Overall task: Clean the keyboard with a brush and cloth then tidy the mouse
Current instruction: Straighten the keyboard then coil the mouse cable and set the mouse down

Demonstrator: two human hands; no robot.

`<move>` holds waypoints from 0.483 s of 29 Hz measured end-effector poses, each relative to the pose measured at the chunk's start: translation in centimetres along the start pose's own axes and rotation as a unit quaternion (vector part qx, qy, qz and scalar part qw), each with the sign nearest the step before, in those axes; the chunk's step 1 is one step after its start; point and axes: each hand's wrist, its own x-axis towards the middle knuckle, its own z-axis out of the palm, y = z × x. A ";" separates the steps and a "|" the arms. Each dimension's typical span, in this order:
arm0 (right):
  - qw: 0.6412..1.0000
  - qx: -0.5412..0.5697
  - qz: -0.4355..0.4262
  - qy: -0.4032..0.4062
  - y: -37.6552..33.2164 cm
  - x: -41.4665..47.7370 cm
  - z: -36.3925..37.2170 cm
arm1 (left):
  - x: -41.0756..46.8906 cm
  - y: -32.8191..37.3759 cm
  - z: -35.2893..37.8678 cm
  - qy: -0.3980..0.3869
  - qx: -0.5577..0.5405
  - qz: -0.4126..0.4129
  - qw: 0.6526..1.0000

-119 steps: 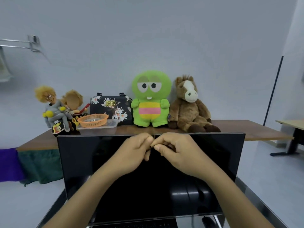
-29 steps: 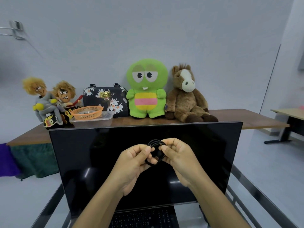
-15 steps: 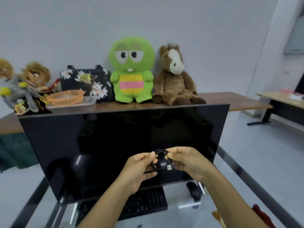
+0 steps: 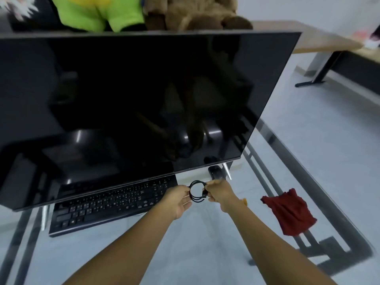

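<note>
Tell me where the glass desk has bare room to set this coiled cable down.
Free: the glass desk in front of the keyboard, between the forearms, and the strip between the right hand and the red cloth. Crowded: under the monitor, where the mouse sits. Both hands, the left hand included, hold the coiled cable.

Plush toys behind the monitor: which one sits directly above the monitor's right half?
The brown plush horse; the green plush sits further left, toward the monitor centre.

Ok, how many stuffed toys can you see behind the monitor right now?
2: a green plush toy at top left, a brown plush toy to its right. Both are cropped; more may be out of frame.
</note>
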 end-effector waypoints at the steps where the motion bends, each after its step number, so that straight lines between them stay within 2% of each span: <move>1: 1.000 -0.010 0.014 0.015 1.1 1.3 0.7 | 0.8 -0.8 -0.2 0.012 -0.006 -0.012 1.000; 7: 0.999 -0.005 -0.004 0.043 2.4 4.7 2.6 | 2.8 -2.4 0.3 0.017 -0.093 -0.043 0.995; 14: 0.985 -0.147 -0.081 0.048 1.2 6.1 4.0 | 4.7 -1.7 2.0 0.034 -0.155 0.000 0.987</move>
